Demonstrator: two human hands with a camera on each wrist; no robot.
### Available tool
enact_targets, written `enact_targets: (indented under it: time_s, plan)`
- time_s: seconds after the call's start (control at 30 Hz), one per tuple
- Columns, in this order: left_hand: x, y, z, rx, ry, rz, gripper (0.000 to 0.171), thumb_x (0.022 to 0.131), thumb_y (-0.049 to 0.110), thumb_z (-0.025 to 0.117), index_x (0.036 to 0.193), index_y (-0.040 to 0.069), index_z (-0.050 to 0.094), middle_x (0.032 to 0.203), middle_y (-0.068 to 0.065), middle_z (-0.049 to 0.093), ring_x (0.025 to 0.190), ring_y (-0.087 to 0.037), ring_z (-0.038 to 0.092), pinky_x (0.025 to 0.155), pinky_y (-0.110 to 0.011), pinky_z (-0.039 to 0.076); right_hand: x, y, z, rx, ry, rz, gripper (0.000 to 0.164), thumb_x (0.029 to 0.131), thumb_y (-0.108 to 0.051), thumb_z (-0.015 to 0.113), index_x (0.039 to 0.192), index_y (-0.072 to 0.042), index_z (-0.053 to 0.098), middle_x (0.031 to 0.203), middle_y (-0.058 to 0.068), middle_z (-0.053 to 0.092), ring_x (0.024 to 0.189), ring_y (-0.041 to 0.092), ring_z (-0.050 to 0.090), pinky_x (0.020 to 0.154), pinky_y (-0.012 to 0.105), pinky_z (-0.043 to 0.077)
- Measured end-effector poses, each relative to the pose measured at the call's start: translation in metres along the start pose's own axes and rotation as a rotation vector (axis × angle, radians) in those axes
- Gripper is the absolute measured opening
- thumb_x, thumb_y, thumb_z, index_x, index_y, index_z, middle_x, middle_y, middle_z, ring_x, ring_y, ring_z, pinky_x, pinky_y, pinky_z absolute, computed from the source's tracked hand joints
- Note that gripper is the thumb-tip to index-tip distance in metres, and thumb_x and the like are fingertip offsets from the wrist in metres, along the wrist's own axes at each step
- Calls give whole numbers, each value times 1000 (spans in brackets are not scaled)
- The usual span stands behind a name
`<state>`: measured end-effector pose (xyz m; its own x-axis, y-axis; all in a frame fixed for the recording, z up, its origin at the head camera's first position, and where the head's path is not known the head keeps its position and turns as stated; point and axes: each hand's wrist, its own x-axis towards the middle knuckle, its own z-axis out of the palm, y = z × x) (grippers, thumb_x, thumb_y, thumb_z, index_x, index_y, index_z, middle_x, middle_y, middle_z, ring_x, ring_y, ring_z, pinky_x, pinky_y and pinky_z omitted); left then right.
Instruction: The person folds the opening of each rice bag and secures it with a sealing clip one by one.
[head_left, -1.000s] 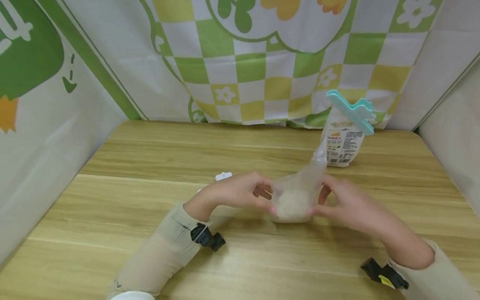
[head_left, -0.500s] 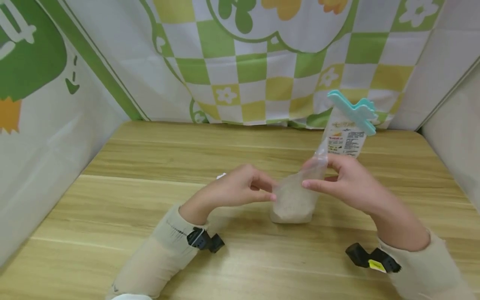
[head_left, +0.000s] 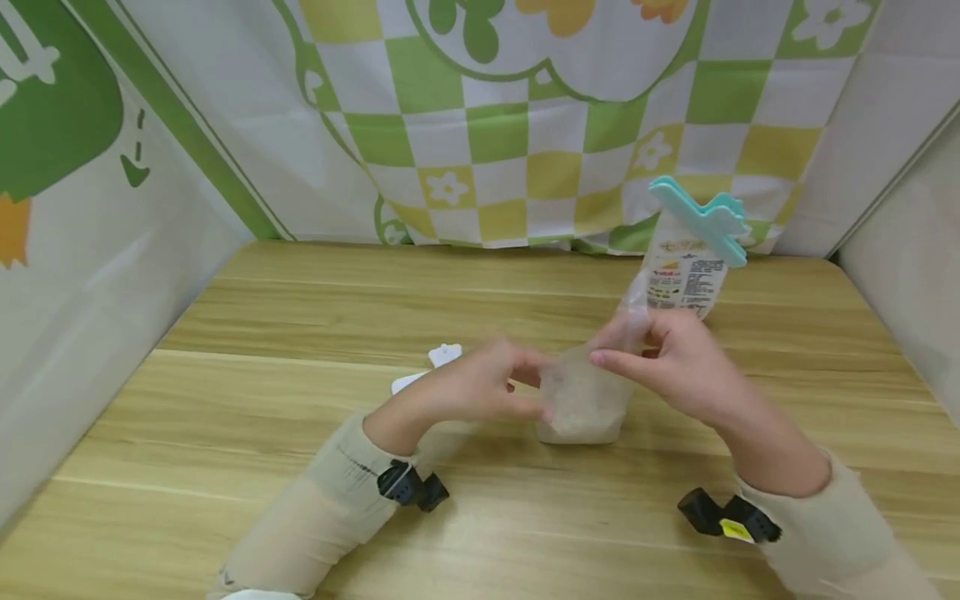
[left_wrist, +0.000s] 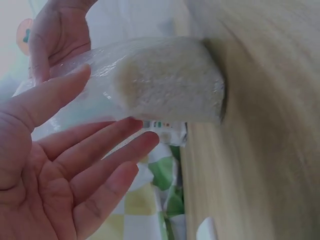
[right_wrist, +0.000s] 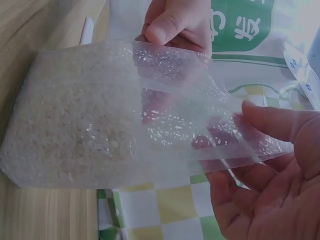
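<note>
Looks like a small tabletop recording booth, more staged set than lived-in room. Has a wood-grain table (head_left: 187,450) set close to a printed cloth backdrop (head_left: 555,179): green, yellow and white checks, white flowers. Boxed in at left by a decorated white panel (head_left: 112,275) with a large green print, orange patch and dashed arrow; at right by a mostly plain white panel (head_left: 911,225). Shows pale characters (right_wrist: 246,29) on green in the right wrist view, like signage. Also has black cameras (head_left: 401,483) strapped near both wrists. Can't tell whether housed in a shop, home or lab.
</note>
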<state>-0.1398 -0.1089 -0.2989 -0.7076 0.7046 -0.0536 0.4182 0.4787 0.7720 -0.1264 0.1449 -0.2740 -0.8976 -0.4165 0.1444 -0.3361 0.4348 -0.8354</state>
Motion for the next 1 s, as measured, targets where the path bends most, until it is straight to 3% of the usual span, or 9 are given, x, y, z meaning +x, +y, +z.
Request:
enact_targets:
  time_s: [0.2, 0.27, 0.4, 0.57, 0.77, 0.93, 1.0]
  plan:
    - [3, -2, 7, 35, 2, 11, 28, 95, 18, 81, 120, 5, 77, 128, -7, 75, 120, -21, 72, 94, -30, 58, -2, 1, 3, -20, 70, -67, 4, 95, -6, 78, 94, -6, 82, 91, 4, 78, 82, 7, 66, 69, 24, 54]
    - [3, -2, 7, 36, 13, 13, 23, 96, 18, 79, 115, 7, 78, 119, -2, 78, 105, -15, 74, 86, -26, 58, -2, 2, 4, -11, 94, -85, 3, 94, -5, 79, 93, -5, 82, 90, 3, 78, 81, 5, 67, 69, 23, 54]
    - [3, -2, 8, 3, 35, 25, 14, 98, 16, 76, 107, 7, 80, 102, 1, 77, 84, -7, 62, 78, -21, 56, -1, 4, 6, 37, 146, -126, 4, 91, -3, 81, 90, 1, 81, 87, -7, 78, 80, 4, 69, 67, 21, 54]
    - [3, -2, 7, -21, 70, 38, 19, 103, 18, 71, 112, 6, 82, 114, -3, 79, 92, -3, 63, 83, -20, 55, -1, 6, 5, 71, 175, -166, 3, 87, 2, 83, 88, 3, 80, 84, -16, 76, 78, 5, 69, 64, 20, 53]
    - [2, -1, 6, -14, 73, 36, 22, 105, 20, 68, 113, 5, 83, 118, -5, 78, 73, -2, 51, 67, -20, 45, -2, 6, 2, 48, 131, -134, 3, 91, -2, 81, 89, 0, 81, 84, -15, 75, 77, 7, 66, 65, 23, 51]
    - [3, -1, 7, -13, 69, 28, 21, 104, 18, 68, 108, 5, 84, 108, -2, 79, 58, -4, 31, 57, -21, 33, 0, 7, -2, 82, 14, -47, 5, 96, -6, 77, 96, -3, 81, 89, -9, 75, 84, 9, 67, 71, 26, 54]
    - [3, 0, 8, -3, 72, 28, 20, 104, 17, 68, 110, 4, 83, 106, -2, 80, 56, -3, 29, 55, -21, 32, 1, 7, -1, 129, -38, -19, 6, 96, -6, 77, 100, -1, 80, 91, -7, 76, 87, 10, 69, 75, 27, 56]
